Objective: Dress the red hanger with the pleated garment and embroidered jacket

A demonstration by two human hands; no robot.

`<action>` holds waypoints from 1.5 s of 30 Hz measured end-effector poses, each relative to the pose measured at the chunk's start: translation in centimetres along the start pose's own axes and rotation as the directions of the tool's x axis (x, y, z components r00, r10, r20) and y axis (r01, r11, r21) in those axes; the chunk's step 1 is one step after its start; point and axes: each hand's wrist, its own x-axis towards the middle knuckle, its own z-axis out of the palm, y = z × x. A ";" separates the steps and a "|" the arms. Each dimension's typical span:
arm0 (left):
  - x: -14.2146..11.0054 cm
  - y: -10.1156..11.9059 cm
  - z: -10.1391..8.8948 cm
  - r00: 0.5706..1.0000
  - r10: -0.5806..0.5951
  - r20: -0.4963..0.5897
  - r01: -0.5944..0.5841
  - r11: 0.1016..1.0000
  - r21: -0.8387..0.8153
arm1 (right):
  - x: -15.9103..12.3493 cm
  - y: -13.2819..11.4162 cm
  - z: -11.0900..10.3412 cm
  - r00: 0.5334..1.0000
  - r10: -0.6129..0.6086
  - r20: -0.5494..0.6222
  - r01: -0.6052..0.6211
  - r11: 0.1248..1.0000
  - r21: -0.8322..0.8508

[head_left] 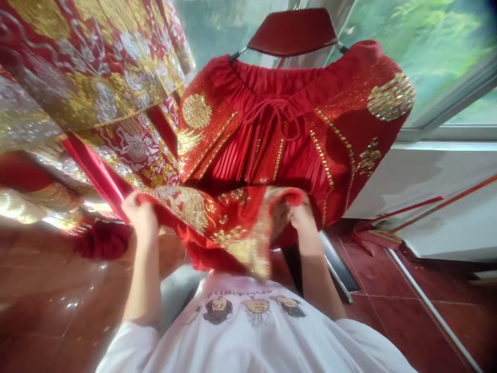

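Observation:
Stretched between my two hands is a red garment [194, 207] with gold embroidery. Its lower part hangs down in folds in front of my white T-shirt. My left hand [140, 210] is closed on its left end, and my right hand [303, 213] grips the other end, where the cloth curls over. Just beyond it a red pleated skirt [267, 140] hangs with a gathered waist, a tied cord and gold beaded trim. A dark red hanger [293, 32] sits above that skirt. Motion blur softens the held cloth, and my fingertips are partly hidden.
To the left hang red robes [112, 88] with gold and silver embroidery. A window [427, 57] is behind, with a white wall panel [446, 191] below it. Red-handled poles and a dustpan-like thing [378, 238] stand at right on the red tiled floor [419, 311].

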 end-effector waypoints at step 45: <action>-9.8 6.8 1.9 0.828 -0.321 0.460 0.423 0.896 -0.136 | -1.4 -14.4 6.2 0.887 -0.446 0.118 0.371 0.842 0.391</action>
